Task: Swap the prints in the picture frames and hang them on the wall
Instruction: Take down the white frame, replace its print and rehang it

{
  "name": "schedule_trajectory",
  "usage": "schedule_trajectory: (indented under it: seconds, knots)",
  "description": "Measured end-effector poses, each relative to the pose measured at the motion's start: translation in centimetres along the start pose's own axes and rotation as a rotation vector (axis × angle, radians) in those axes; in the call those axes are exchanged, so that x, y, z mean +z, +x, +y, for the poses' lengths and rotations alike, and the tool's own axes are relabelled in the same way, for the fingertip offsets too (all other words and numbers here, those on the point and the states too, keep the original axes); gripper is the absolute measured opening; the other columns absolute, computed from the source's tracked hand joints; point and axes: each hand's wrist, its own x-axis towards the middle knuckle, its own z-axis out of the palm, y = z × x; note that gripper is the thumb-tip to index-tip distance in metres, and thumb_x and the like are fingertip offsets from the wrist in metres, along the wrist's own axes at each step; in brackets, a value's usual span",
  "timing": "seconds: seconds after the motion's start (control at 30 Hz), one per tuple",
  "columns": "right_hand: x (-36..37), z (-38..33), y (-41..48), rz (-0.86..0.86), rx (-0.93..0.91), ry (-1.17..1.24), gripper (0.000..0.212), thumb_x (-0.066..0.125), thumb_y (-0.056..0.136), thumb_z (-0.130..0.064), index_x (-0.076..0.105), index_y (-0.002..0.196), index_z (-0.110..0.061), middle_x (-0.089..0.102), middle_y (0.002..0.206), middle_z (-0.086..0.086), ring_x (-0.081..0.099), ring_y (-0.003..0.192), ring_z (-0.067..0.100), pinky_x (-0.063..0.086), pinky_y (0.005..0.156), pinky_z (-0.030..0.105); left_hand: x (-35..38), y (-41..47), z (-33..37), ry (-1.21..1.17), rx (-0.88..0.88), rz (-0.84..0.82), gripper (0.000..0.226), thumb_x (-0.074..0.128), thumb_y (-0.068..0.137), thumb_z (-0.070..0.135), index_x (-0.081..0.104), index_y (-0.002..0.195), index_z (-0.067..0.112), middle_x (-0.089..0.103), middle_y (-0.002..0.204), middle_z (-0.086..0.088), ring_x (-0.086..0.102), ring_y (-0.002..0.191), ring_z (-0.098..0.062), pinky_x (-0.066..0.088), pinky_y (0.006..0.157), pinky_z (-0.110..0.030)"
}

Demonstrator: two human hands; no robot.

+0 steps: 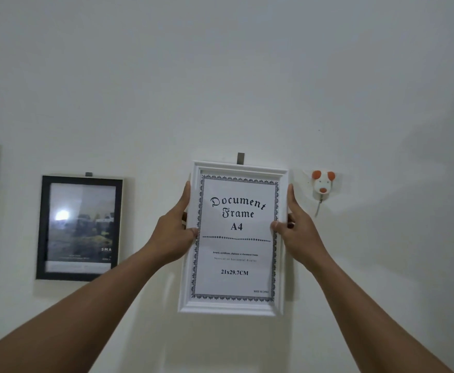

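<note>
Gripping the white document frame (234,308) by its side rails, my left hand (173,232) and right hand (300,235) press it toward the wall just under the grey hook (240,158) above my fingers; next I judge it needs seating there.

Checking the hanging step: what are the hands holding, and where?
Both grip the white frame by its side edges: left hand on the left edge, right hand on the right.
</note>
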Motion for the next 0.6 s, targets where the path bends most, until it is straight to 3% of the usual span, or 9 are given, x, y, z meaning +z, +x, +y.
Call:
schedule_trajectory:
  seconds: [0.17,0.3,0.43,0.6]
  knots:
    - [0.3,0.3,-0.2,0.048,-0.032,-0.049,0.090,0.062,0.092,-0.012,0.010,0.148,-0.059,0.069,0.091,-0.004,0.066,0.082,0.016,0.052,0.081,0.030,0.4,0.0,-0.5,0.076,0.025,0.075,0.100,0.066,0.086,0.006,0.003,0.149,0.051,0.060,0.090,0.015,0.063,0.078,-0.005,0.048,0.073,-0.019]
    - [0.7,0.1,-0.9,0.145,-0.067,-0.069,0.072,0.062,0.093,-0.012,0.026,0.148,-0.043,0.065,0.092,-0.008,0.063,0.084,0.006,0.052,0.077,0.031,0.7,0.1,-1.0,0.154,0.060,0.148,0.101,0.074,0.081,0.010,0.008,0.151,0.044,0.057,0.091,0.005,0.057,0.080,-0.005,0.041,0.076,-0.020]
    - [1.0,0.7,-0.7,0.215,-0.130,-0.149,0.070,0.061,0.092,-0.015,0.029,0.150,-0.039,0.060,0.108,-0.001,0.061,0.096,0.016,0.050,0.087,0.034,1.0,0.5,-1.7,0.224,0.074,0.171,0.105,0.079,0.078,0.016,0.009,0.152,0.041,0.055,0.090,0.004,0.056,0.082,-0.011,0.043,0.079,-0.024]
    - [0.8,1.4,-0.5,0.259,-0.166,-0.449,0.073,0.062,0.094,-0.025,0.022,0.155,-0.030,0.045,0.119,0.008,0.043,0.113,0.028,0.041,0.099,0.042,1.4,0.9,-2.3,0.239,0.077,0.210,0.106,0.080,0.076,0.017,0.009,0.152,0.040,0.054,0.093,0.000,0.056,0.085,-0.013,0.042,0.080,-0.022]
